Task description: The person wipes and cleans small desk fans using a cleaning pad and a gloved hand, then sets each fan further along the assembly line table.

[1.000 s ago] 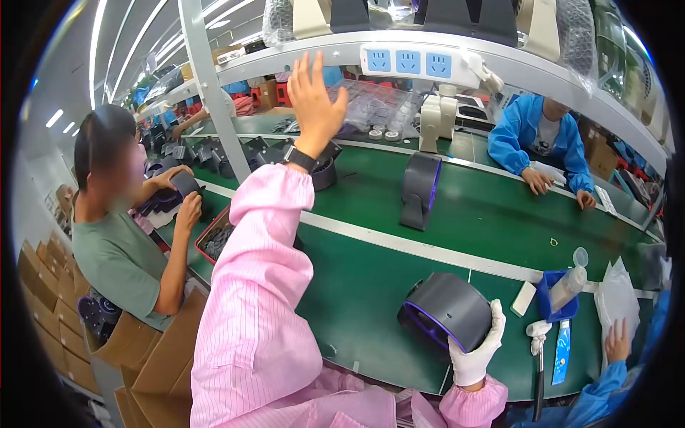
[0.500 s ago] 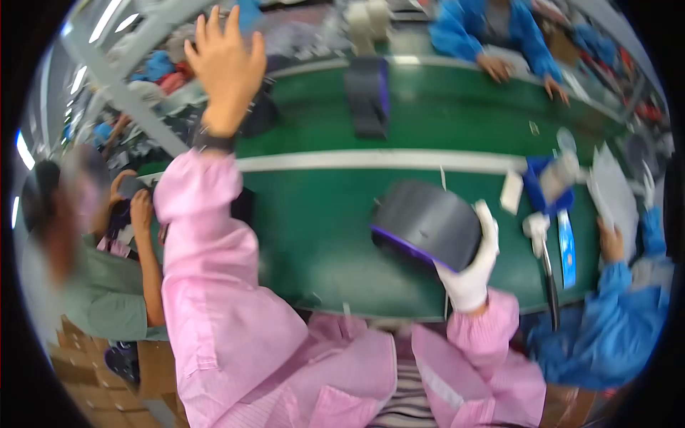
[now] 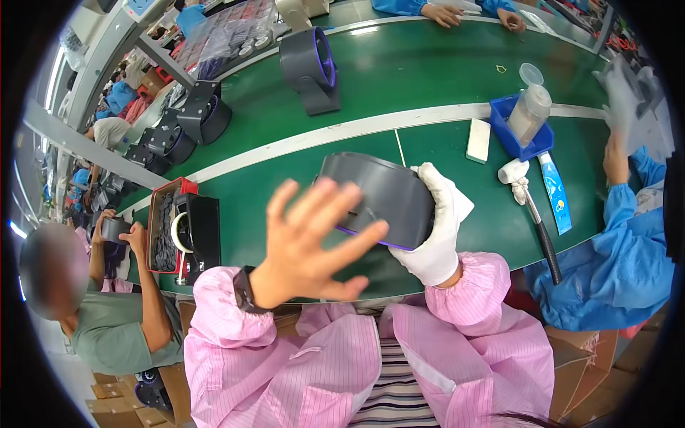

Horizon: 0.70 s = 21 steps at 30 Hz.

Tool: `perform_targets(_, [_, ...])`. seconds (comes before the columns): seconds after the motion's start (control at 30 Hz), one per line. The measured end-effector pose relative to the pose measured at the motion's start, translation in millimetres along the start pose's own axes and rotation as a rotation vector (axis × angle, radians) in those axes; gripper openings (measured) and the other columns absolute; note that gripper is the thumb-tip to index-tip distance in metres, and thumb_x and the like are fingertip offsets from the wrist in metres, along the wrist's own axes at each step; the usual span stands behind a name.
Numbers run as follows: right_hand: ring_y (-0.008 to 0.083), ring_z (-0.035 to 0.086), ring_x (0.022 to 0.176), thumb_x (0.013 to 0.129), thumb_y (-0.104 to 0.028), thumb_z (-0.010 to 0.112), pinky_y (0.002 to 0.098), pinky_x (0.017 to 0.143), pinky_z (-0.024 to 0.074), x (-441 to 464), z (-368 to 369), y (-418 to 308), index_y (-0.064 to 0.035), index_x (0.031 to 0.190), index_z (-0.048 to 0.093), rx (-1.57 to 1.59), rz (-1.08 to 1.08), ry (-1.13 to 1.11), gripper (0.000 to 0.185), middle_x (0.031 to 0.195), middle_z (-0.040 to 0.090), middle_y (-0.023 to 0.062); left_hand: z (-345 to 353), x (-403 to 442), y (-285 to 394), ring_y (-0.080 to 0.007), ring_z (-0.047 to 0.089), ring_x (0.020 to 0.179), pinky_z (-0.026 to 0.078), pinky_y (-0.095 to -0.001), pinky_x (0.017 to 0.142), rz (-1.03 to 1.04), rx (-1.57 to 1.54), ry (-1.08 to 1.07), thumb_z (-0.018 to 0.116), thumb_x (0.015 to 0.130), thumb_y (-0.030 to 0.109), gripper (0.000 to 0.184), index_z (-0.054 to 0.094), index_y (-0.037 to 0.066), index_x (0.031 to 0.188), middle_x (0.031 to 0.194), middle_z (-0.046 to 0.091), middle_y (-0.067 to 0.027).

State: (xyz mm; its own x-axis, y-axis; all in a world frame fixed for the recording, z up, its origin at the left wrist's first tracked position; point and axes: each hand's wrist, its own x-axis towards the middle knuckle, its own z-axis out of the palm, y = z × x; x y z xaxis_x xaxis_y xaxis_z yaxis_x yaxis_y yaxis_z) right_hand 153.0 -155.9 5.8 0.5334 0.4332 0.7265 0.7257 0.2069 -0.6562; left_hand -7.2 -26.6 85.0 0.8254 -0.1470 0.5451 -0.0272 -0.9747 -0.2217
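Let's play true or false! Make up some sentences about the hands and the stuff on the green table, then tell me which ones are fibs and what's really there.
1. The right hand wears a white glove. True.
2. The left hand is squeezed into a fist. False: the left hand is spread open.
3. The right hand holds a dark grey ring with a purple edge. True.
4. The hammer is inside the blue bin. False: the hammer lies outside the blue bin.
5. A bottle leans in the blue bin. True.
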Motion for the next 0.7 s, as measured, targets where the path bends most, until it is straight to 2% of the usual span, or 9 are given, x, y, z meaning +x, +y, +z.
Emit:
perform_targets(0.07, [0.0335,0.056,0.109,0.057,-0.010,0.085,0.0422,0.094,0.0441,-4.8,0.3,-1.7,-0.0004,0.134,0.049,0.033,0.022,0.002,0.085,0.120,0.058,0.0160,-5.5,5.7,-10.7,-0.0433,0.043,0.129,0.028,-0.0618,0.107,-0.113,-0.004,0.030,0.050,0.082,0.064,0.055,0.073,0.027,0.116,0.137,0.051,-0.0217])
perform_targets(0.13, [0.0337,0.056,0.109,0.058,-0.009,0.084,0.0427,0.094,0.0434,-8.1,4.0,0.1,-0.0005,0.133,0.050,0.119,0.050,0.026,0.083,0.120,0.058,0.0157,0.7,1.3,9.6,-0.0442,0.042,0.127,0.025,-0.0640,0.107,0.210,0.074,0.006,0.053,0.079,0.066,0.054,0.074,0.031,0.114,0.137,0.046,-0.0215])
perform_targets(0.23, [0.0342,0.056,0.108,0.058,-0.009,0.082,0.0430,0.095,0.0426,-5.8,2.5,-1.0,-0.0005,0.132,0.050,0.050,0.033,0.005,0.081,0.120,0.058,0.0157,5.9,-1.8,-2.7,-0.0404,0.041,0.128,0.024,-0.0643,0.108,-0.016,0.195,0.145,0.051,0.080,0.067,0.052,0.073,0.035,0.115,0.138,0.047,-0.0173])
perform_targets(0.33, [0.0348,0.056,0.108,0.058,-0.009,0.083,0.0431,0.096,0.0425,-7.3,2.8,4.0,-0.0005,0.131,0.050,0.064,0.054,0.003,0.081,0.120,0.058,0.0160,18.8,-4.0,9.4,-0.0439,0.032,0.139,0.021,-0.0628,0.112,0.388,0.108,0.232,0.047,0.083,0.069,0.051,0.074,0.036,0.111,0.150,0.039,-0.0179])
perform_targets(0.37, [0.0337,0.057,0.108,0.058,-0.009,0.083,0.0430,0.095,0.0435,-0.9,-2.4,0.3,-0.0002,0.131,0.049,-0.005,-0.005,-0.028,0.081,0.119,0.058,0.0160,26.1,-8.0,7.9,-0.0320,0.038,0.138,0.021,-0.0622,0.114,0.245,-0.088,0.357,0.045,0.087,0.065,0.050,0.072,0.036,0.117,0.144,0.050,-0.0082])
perform_targets(0.47, [0.0325,0.058,0.106,0.059,-0.009,0.083,0.0423,0.093,0.0453,7.7,-16.5,-2.6,-0.0006,0.133,0.048,0.236,0.041,-0.131,0.083,0.118,0.058,0.0157,19.7,4.7,-42.0,-0.0427,0.036,0.139,0.023,-0.0620,0.112,-0.054,-0.602,0.331,0.071,0.068,0.070,0.094,0.046,0.024,0.147,0.150,0.037,-0.0235])
perform_targets(0.5, [0.0294,0.059,0.104,0.067,-0.006,0.078,0.0382,0.091,0.0469,13.7,-14.4,2.3,-0.0005,0.131,0.051,0.207,0.073,-0.162,0.069,0.114,0.059,0.0168,26.5,7.9,-59.6,-0.0421,0.037,0.139,0.027,-0.0572,0.112,-0.018,-0.745,0.157,0.084,0.059,0.062,0.124,0.023,0.012,0.155,0.151,0.033,-0.0281])
perform_targets(0.6, [0.0289,0.064,0.090,0.088,-0.016,0.061,0.0377,0.081,0.0502,59.7,1.1,-38.2,-0.0003,0.113,0.061,0.005,0.142,-0.215,0.029,0.094,0.064,0.0157,55.1,6.4,-35.7,-0.0386,0.034,0.141,0.026,-0.0470,0.116,-0.362,-0.967,0.108,0.088,0.061,0.050,0.128,0.017,-0.001,0.154,0.152,0.030,-0.0280])
perform_targets(0.7, [0.0262,0.065,0.082,0.086,-0.028,0.064,0.0388,0.069,0.0495,85.3,38.6,-79.2,-0.0041,0.098,0.061,-0.577,-0.114,-0.322,0.027,0.079,0.063,0.0094,61.8,8.8,-20.0,-0.0356,0.043,0.133,0.032,-0.0431,0.112,-0.493,-0.895,0.208,0.091,0.061,0.037,0.132,0.006,0.001,0.155,0.145,0.038,-0.0240])
